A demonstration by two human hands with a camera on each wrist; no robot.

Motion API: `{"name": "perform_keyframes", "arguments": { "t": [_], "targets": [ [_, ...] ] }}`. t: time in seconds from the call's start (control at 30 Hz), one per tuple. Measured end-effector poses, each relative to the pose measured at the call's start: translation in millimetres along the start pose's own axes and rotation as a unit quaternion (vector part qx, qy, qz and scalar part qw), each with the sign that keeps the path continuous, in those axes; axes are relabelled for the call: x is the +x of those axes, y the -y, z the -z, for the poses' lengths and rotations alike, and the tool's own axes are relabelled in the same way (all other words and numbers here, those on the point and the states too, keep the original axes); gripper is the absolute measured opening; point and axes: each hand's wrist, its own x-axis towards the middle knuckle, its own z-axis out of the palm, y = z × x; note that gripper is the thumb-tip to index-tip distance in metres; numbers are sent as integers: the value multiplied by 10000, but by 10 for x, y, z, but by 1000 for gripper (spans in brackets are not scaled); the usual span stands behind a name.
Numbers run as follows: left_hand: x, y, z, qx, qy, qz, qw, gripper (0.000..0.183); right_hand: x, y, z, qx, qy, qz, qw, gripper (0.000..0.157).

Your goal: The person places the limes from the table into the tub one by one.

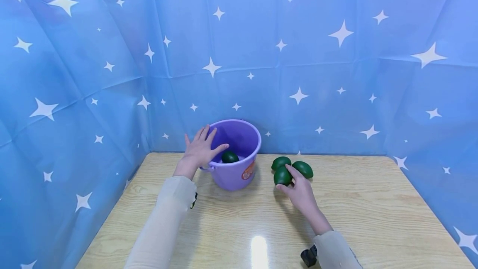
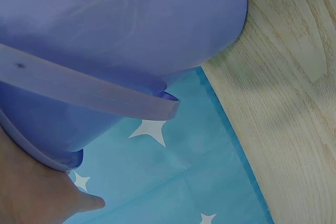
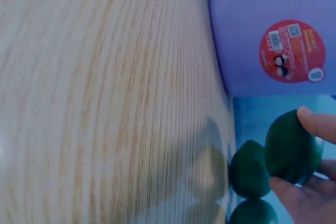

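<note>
A purple bucket (image 1: 233, 177) stands on the table, its mouth tipped towards me, with one dark green fruit (image 1: 230, 157) inside. My left hand (image 1: 198, 150) rests at its left rim, fingers spread and thumb stretched over the opening. In the left wrist view the bucket's handle (image 2: 94, 90) hangs along its side. To the right of the bucket, my right hand (image 1: 300, 192) pinches a smooth, oval, dark green fruit (image 3: 291, 148) between thumb and fingers. Just behind it lie two similar green fruits, a left one (image 1: 281, 162) and a right one (image 1: 303, 169).
The wooden table (image 1: 366, 211) ends at the back against a blue curtain (image 1: 317, 61) with white stars. More curtain hangs along the left and right sides. A red round sticker (image 3: 292, 51) is on the bucket's side.
</note>
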Motion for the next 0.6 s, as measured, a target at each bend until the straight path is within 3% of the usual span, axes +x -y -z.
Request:
{"name": "perform_keyframes", "arguments": {
  "t": [0.6],
  "targets": [
    [-3,-3,3,-4,7,9,10000,92,-15,40,35,230,27,-11,9997,77]
  ]
}}
